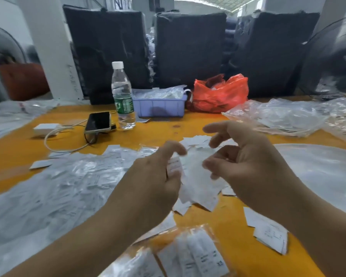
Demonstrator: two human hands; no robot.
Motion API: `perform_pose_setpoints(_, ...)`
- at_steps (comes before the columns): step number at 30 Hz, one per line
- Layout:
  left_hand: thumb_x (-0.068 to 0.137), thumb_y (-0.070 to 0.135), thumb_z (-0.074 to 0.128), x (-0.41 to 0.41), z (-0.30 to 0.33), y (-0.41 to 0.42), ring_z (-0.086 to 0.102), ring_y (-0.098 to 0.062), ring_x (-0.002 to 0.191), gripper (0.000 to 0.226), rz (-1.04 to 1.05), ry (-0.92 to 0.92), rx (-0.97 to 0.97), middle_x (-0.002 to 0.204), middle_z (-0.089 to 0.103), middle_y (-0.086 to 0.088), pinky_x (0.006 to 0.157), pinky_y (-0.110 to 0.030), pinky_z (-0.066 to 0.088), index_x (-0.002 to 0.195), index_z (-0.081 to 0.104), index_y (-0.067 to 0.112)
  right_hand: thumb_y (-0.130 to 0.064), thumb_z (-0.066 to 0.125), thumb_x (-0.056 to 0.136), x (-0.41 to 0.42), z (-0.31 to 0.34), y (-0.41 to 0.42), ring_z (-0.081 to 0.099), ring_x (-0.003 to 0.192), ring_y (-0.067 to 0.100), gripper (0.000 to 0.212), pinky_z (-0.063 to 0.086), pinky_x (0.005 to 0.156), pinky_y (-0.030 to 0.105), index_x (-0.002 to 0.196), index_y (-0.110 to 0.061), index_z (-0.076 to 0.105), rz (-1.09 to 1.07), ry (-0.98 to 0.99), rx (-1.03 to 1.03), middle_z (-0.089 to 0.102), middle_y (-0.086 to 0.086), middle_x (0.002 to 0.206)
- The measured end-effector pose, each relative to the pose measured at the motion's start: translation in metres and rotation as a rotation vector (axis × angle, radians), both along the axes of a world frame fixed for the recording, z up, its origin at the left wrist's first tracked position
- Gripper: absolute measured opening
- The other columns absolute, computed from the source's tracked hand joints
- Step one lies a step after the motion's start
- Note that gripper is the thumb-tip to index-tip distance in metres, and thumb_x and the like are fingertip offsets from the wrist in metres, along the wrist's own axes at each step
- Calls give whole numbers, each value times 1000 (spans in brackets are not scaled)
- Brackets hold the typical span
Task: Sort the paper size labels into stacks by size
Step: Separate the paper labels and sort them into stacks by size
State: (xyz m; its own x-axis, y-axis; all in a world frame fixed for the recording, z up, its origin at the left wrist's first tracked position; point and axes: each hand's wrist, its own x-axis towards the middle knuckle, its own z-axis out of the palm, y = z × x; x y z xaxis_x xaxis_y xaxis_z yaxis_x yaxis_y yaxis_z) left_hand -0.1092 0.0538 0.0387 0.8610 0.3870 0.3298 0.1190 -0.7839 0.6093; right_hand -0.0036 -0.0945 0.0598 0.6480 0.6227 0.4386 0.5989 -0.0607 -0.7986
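The left hand [158,176] pinches a paper label [174,166]; the right hand [246,156] hovers, fingers loose. Sorting looks early: loose labels [198,188] remain, one stack [268,230] at four o'clock.

**Two hands over a heap of size labels**

The left hand [158,176] pinches a small printed label [174,165] between thumb and curled fingers. Just right of that grip, the right hand [242,156] hangs with fingers loosely spread, fingertips close to the label; whether they touch it is blurred. Beneath both hands lies a loose pile of labels [198,188] on the orange table [158,130]. Nearer than the grip sit bagged labels [198,254]. Beyond it stand a water bottle [122,96], a lilac tray [158,106] and a red bag [220,94].
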Motion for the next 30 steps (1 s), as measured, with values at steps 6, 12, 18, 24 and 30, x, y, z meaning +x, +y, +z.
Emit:
perform_pose_setpoints(6, 76, 45, 42, -14, -4, 20, 61, -4, 62, 29, -6, -21, -447, 78, 68, 15, 54, -26, 44, 83, 69, 40, 2, 70, 83, -8, -6, 30, 67, 65, 16, 43, 58, 71, 47, 102, -36, 65, 146, 191, 82, 59, -8, 88)
perform_pose_setpoints(12, 78, 61, 66, -18, -12, 27, 62, -1, 65, 31, -106, 18, -592, 74, 68, 12, 58, -18, 44, 86, 72, 31, 3, 74, 77, -10, -18, 33, 69, 62, 18, 40, 57, 65, 39, 98, -31, 70, 196, 325, 142, 65, -9, 84)
perform_pose_setpoints(18, 83, 38, 71, -19, -12, 21, 53, -2, 52, 21, -165, -60, -607, 59, 63, 4, 53, -12, 41, 72, 70, 20, 0, 79, 76, -7, -21, 24, 70, 63, 18, 41, 59, 68, 45, 95, -35, 70, 191, 293, 122, 66, -10, 85)
perform_pose_setpoints(24, 72, 51, 63, -19, -12, 20, 49, 0, 48, 29, -130, -22, -524, 57, 61, 7, 50, -10, 38, 73, 71, 24, 0, 76, 78, -5, -24, 16, 70, 66, 20, 37, 56, 73, 61, 94, -34, 70, 158, 256, 63, 67, -8, 87)
perform_pose_setpoints(30, 86, 43, 66, -23, -15, 26, 49, -6, 49, 18, -47, -45, -468, 57, 62, 5, 55, -29, 42, 75, 71, 29, 6, 63, 85, -3, -22, 13, 67, 63, 12, 42, 54, 57, 24, 84, -36, 69, 21, 13, -9, 68, -13, 81)
